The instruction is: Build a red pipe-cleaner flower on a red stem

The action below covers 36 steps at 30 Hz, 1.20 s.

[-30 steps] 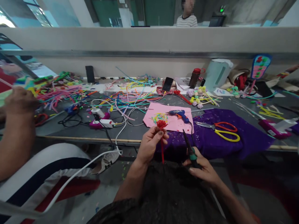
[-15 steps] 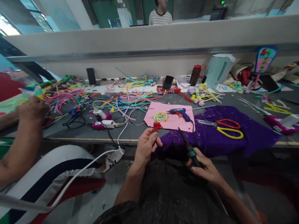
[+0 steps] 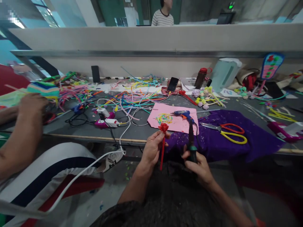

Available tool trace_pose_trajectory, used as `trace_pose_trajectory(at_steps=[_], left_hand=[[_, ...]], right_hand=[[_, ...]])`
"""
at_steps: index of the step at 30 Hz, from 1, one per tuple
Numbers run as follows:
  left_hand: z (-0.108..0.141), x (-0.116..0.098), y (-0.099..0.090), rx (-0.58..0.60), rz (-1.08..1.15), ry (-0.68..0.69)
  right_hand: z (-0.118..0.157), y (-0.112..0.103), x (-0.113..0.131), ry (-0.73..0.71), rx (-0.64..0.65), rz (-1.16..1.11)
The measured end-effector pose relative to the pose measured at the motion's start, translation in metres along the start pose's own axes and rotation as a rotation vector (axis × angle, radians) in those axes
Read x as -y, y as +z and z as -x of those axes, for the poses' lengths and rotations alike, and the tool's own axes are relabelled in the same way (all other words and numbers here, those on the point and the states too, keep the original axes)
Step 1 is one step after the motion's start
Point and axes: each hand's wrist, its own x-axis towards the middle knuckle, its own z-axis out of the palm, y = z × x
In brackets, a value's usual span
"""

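My left hand pinches a red pipe-cleaner flower just below its head, and the red stem hangs down past the fingers. My right hand is wrapped round the black and green handle of a dark, long tapered tool, its tip pointing up and away from me; its exact kind is unclear. Beyond the hands lies a pink sheet with small yellow and teal clippings and a blue glue gun. Scissors with red and yellow handles rest on purple cloth to the right.
Loose pipe cleaners spread over the table's middle and left. Purple power strips with trailing white cables lie left of the pink sheet. A pale green jug and a brown bottle stand behind. A co-worker's hand is at far left.
My left hand has turned and shifted slightly right, bringing the flower's stem into view. The tool in my right hand now points more upright and away. The co-worker's hand has moved.
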Motion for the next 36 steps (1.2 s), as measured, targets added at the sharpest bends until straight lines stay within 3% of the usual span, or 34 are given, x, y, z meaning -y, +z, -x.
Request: trace_pose_trajectory(at_steps=[2,5,9,17,25,36], left_hand=[[0.000,0.006,0.010,0.036,0.066,-0.018],[0.001,0.014,0.022,0.057,0.153,-0.027],[0.003,0.022,0.026,0.043,0.163,0.002],[-0.001,0.028,0.021,0.089,0.196,-0.107],[-0.005,0.030,0.020,-0.017,0.206,-0.111],[-0.005,0.029,0.015,-0.034,0.156,-0.053]], right_hand=[[-0.017,0.016,0.003,-0.019,-0.104,-0.045],[-0.038,0.036,0.008,-0.050,-0.113,-0.152],[-0.044,0.048,0.008,-0.008,-0.165,-0.235],[-0.041,0.043,0.000,0.101,-0.288,-0.273],[-0.039,0.045,-0.007,0.125,-0.255,-0.262],[-0.038,0.045,-0.007,0.115,-0.230,-0.244]])
